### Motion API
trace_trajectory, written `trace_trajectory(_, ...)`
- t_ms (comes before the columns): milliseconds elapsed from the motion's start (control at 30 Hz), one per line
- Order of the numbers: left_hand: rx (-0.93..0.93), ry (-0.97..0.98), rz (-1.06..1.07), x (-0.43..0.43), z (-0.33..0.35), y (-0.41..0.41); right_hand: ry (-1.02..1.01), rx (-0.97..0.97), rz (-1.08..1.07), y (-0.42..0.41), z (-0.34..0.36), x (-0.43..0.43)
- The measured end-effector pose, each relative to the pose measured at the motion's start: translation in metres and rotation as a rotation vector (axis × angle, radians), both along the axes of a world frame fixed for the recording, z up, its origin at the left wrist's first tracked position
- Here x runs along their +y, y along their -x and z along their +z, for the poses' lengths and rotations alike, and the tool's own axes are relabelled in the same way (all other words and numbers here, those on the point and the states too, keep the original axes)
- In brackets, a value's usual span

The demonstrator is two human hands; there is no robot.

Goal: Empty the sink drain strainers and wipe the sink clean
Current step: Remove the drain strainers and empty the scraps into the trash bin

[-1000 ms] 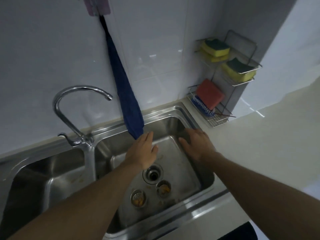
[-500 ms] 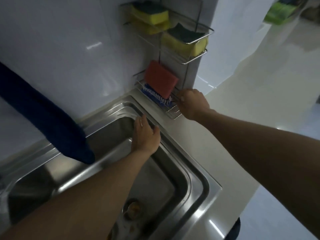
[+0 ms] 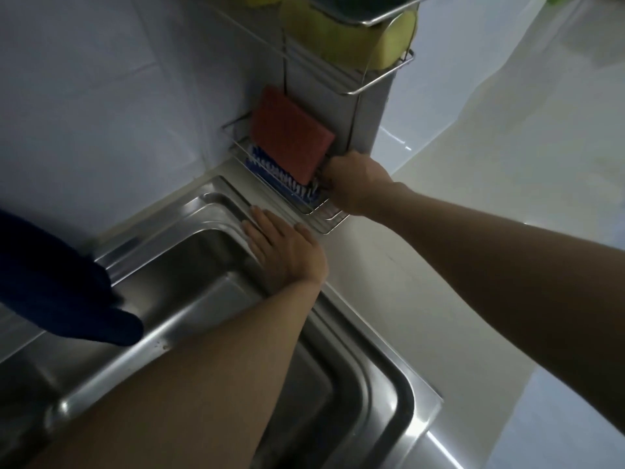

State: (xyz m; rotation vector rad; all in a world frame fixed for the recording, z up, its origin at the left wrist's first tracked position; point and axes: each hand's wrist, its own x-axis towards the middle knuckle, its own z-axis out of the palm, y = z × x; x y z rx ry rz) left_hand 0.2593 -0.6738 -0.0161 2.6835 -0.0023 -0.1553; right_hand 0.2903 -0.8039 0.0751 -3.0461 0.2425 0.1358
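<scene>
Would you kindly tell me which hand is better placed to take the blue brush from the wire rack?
Right. The right hand is at the wire rack, fingers curled on the blue brush's near end; the left hand lies flat on the sink rim.

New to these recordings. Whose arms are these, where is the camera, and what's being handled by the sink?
No machine here: a person's two bare arms, filmed by one camera worn on their head, looking down. The left hand lies flat on the rim of the sink. The right hand reaches into a wire rack, fingers curled beside a blue brush under a red sponge; whether it grips anything is unclear. A yellow sponge sits higher up, and a dark blue cloth hangs at left.
</scene>
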Motion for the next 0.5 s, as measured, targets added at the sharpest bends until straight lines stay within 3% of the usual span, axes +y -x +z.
trace_trajectory(233,0.012,-0.023,-0.048,0.003,0.000,-0.002,-0.064,0.038,-0.004,0.001,-0.001,-0.001)
trace_trajectory(500,0.080,-0.016,-0.280,0.030,-0.003,-0.012,0.081,-0.113,-0.001,0.038,0.004,0.018)
